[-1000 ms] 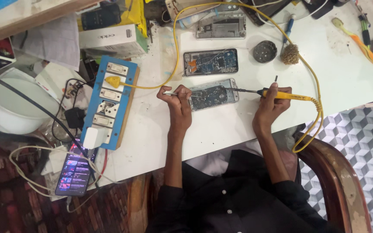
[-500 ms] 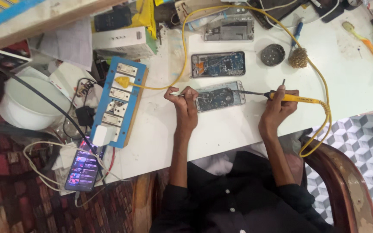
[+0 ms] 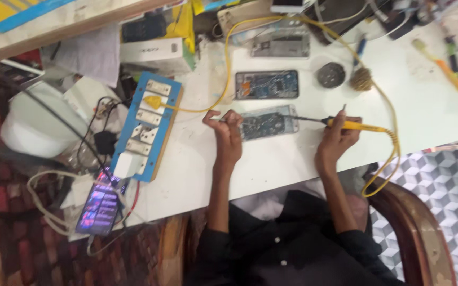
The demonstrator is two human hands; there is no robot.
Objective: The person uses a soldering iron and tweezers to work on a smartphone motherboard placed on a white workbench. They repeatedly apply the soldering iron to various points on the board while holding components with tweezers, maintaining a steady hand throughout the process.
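Three opened phones [image 3: 267, 85], one soldering iron [image 3: 345, 125]

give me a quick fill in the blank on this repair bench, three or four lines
1. The right hand holds a soldering iron with a ____ handle.
2. The iron's tip reaches the opened phone that the ____ hand steadies.
3. The yellow plug sits in a ____ power strip.
4. A second opened phone lies on the ____ table.

Missing words: yellow; left; blue; white

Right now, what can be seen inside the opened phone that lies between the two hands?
Inside the opened phone dark circuit parts show, too blurred to identify. The soldering iron tip reaches over it; the left hand covers its left end.
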